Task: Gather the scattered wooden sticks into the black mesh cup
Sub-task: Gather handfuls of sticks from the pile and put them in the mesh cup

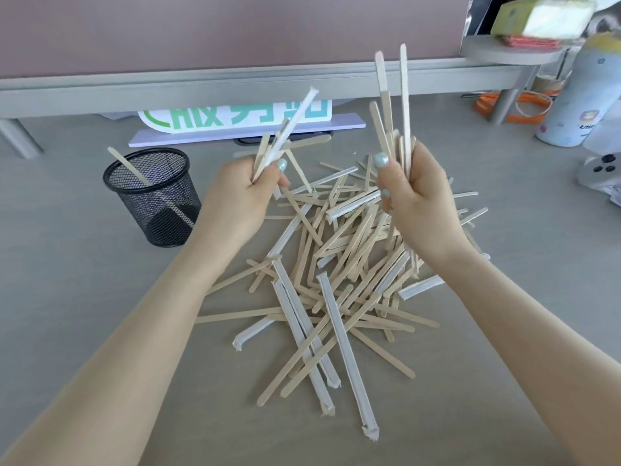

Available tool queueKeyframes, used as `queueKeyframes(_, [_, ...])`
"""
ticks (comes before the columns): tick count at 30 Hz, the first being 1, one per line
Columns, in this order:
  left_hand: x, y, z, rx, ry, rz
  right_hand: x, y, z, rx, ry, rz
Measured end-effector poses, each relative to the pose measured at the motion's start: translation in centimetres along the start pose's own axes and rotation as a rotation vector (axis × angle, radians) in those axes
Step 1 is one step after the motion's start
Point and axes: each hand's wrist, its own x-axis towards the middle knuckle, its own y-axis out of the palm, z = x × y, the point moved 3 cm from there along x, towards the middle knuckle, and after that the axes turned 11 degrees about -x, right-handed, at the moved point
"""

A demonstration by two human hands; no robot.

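A heap of wooden sticks [339, 260], some in white paper wrappers, lies scattered on the grey desk in front of me. My left hand [242, 193] grips a small bundle of sticks [285, 132] that points up and to the right. A taller bunch of sticks [393, 109] stands nearly upright in my right hand [416, 200], above the heap. The black mesh cup [156, 196] stands upright on the desk, to the left of my left hand, with one stick [129, 168] leaning inside it.
A grey raised shelf [235, 92] runs along the back, with a green-and-white sign [235, 117] under it. At the right stand a pale bottle [584, 92], orange rings [514, 105] and a white controller [601, 171]. Boxes sit on the shelf's right end.
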Motion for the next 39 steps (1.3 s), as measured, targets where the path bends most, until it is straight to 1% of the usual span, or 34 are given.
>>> queueKeyframes(3, [-0.2, -0.3, -0.6, -0.099, 0.066, -0.061, 1.0, 1.0, 1.1, 0.047, -0.018, -0.017])
queueKeyframes(6, [-0.6, -0.7, -1.3, -0.193, 0.138, -0.16, 1.6, 2.1, 1.4, 0.168, 0.042, -0.069])
queueKeyframes(9, [-0.8, -0.9, -1.3, -0.258, 0.14, -0.235, 1.8, 2.9, 0.6, 0.24, 0.108, -0.073])
queueKeyframes(12, [-0.6, -0.9, -0.9, -0.315, 0.103, -0.266, 1.7, 2.9, 0.0, 0.219, 0.126, -0.055])
queueKeyframes(15, [-0.5, -0.5, -0.8, -0.318, 0.066, -0.242, 1.8, 2.9, -0.4, 0.209, 0.131, -0.024])
queueKeyframes(19, [-0.8, 0.1, -0.9, -0.291, 0.073, -0.178, 1.4, 3.7, -0.6, 0.137, 0.118, 0.135])
queueKeyframes(24, [-1.0, 0.4, -1.3, -0.294, 0.092, -0.142, 0.4, 4.8, 0.4, 0.008, -0.042, 0.36])
queueKeyframes(26, [-0.9, 0.4, -1.2, -0.308, 0.093, -0.13, 0.1, 5.3, 0.5, -0.035, -0.068, 0.415])
queueKeyframes(30, [-0.7, 0.4, -0.9, -0.305, 0.107, -0.142, 0.1, 5.4, 0.2, -0.064, -0.026, 0.395])
queueKeyframes(35, [-0.8, 0.2, -1.0, -0.301, 0.095, -0.21, 0.1, 5.4, 0.3, -0.076, -0.045, 0.412])
queueKeyframes(39, [-0.6, -0.1, -0.4, -0.324, 0.105, -0.207, 0.2, 5.2, 0.1, -0.122, -0.04, 0.4])
